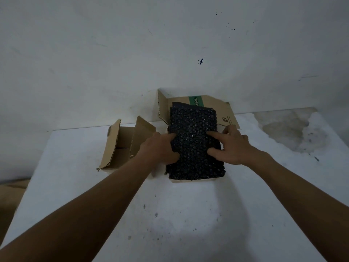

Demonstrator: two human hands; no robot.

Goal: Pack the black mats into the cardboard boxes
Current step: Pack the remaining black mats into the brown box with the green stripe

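A black mat (pixel 192 127) with a bumpy, pebbled top lies in an open cardboard box (pixel 224 114) near the table's far edge, filling its opening. The box's back flaps stand up against the wall; one carries a green stripe. A darker, smooth sheet shows behind the mat's far edge. My left hand (pixel 160 148) grips the mat's left side, fingers curled over its edge. My right hand (pixel 232 144) presses on the mat's right side, index finger and thumb spread flat on it. A second, empty cardboard box (pixel 122 140) stands open to the left, flaps raised.
Both boxes sit on a white table (pixel 188 214) that is pushed against a pale wall. A brownish stain (pixel 290 127) marks the table's far right corner. Brown cardboard or floor (pixel 11 193) shows past the table's left edge.
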